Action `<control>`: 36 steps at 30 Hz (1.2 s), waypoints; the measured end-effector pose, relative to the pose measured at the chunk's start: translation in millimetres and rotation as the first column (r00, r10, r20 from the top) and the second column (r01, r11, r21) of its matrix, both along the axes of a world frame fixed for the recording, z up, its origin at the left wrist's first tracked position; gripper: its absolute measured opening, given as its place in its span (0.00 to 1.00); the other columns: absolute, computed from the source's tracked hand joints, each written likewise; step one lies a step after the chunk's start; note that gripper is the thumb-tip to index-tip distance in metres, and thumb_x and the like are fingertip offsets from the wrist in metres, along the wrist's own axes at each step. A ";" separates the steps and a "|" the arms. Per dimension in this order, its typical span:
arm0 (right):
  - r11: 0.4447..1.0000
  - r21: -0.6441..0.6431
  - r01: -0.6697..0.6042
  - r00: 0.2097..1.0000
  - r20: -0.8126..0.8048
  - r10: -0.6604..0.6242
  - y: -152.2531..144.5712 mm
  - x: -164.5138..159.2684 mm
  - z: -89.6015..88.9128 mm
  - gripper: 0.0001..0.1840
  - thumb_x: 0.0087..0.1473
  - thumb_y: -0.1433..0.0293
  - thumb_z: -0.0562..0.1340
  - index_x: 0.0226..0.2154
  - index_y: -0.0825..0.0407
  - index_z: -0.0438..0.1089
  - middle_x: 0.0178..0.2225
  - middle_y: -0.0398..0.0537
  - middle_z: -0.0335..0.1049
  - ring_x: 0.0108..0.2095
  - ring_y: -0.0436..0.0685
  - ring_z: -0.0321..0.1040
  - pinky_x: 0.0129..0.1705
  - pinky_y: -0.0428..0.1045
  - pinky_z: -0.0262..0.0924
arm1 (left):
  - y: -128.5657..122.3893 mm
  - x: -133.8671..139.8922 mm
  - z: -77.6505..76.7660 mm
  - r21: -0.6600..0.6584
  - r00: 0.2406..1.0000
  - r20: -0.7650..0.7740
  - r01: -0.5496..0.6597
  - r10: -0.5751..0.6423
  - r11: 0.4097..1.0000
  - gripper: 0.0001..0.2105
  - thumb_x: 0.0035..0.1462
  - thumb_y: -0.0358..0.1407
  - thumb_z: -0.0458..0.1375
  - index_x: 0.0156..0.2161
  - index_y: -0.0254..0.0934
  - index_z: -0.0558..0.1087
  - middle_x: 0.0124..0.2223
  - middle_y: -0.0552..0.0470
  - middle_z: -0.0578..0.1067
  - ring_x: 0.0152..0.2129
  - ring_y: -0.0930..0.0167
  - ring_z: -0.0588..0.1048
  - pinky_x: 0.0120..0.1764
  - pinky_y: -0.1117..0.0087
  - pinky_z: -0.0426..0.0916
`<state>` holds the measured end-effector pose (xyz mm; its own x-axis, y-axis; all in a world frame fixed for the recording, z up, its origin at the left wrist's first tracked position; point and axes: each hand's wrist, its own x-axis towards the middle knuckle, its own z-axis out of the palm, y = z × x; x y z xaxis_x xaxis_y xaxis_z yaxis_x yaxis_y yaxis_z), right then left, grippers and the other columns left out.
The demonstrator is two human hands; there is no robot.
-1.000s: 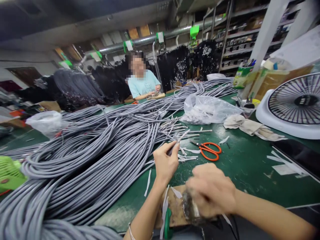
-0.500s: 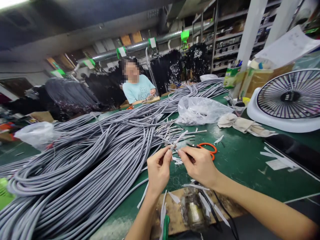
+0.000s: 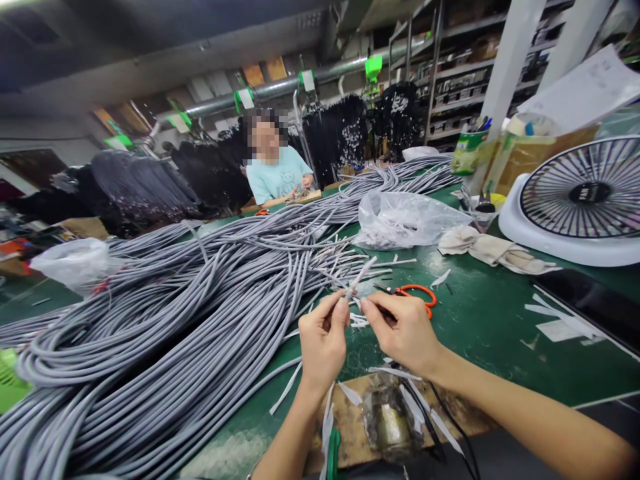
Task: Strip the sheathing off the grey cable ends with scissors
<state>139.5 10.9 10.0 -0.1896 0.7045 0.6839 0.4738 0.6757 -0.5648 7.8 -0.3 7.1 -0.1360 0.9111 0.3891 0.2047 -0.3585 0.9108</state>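
My left hand (image 3: 325, 340) is closed in a pinch on a whitish cable end (image 3: 361, 275), which sticks up and to the right above the fingertips. Close beside it, my right hand (image 3: 407, 333) is closed too, its thumb and forefinger pressed together at the lower part of that end. What exactly the right fingertips grip is too small to tell. Behind the right hand lie orange-handled scissors (image 3: 423, 288), partly covered. White paper strips (image 3: 359, 321) lie on the green table just beyond the fingers.
Long grey cables (image 3: 210, 340) heap across the left and middle. Below my hands, a worn board (image 3: 355, 450) carries a metal block (image 3: 393, 423). A plastic bag (image 3: 405, 220), gloves (image 3: 493, 248) and a fan (image 3: 585, 200) stand to the right. A person (image 3: 277, 177) sits opposite.
The whole view has shifted slightly. Both my hands keep nearly the same pinch around the cable end, with only small finger movement.
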 end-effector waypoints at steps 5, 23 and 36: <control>1.000 -0.010 -0.008 1.000 -0.001 0.008 0.0 0.7 0.9 0.14 0.56 0.71 0.52 0.23 0.55 0.67 0.15 0.39 0.59 0.15 0.45 0.52 0.20 0.43 0.46 | -1.4 0.1 0.4 -0.010 1.000 -0.014 0.027 -0.027 1.000 0.14 0.55 0.40 0.52 0.40 0.32 0.74 0.20 0.56 0.62 0.15 0.79 0.58 0.18 0.77 0.54; 0.916 -0.315 -0.248 0.959 -0.213 0.187 6.5 5.9 6.8 0.17 0.54 0.66 0.53 0.18 0.56 0.64 0.14 0.38 0.53 0.16 0.44 0.47 0.17 0.42 0.42 | 1.7 -3.9 0.4 0.035 0.986 -0.141 0.093 -0.088 0.995 0.12 0.55 0.37 0.53 0.39 0.32 0.75 0.20 0.54 0.66 0.17 0.77 0.62 0.21 0.77 0.59; 0.868 0.409 -0.280 0.958 0.064 0.279 -20.2 5.4 -5.3 0.13 0.54 0.73 0.54 0.21 0.50 0.66 0.15 0.41 0.62 0.16 0.48 0.57 0.21 0.45 0.53 | 10.9 1.0 0.0 -0.008 0.977 -0.175 -0.123 0.120 0.992 0.13 0.55 0.38 0.51 0.37 0.32 0.75 0.21 0.54 0.67 0.14 0.78 0.58 0.17 0.77 0.51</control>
<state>144.9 -9.3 4.7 -0.3394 0.2782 0.8986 0.2314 0.9506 -0.2069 8.8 10.6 7.2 -0.1781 0.8992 0.3997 0.4011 -0.3046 0.8639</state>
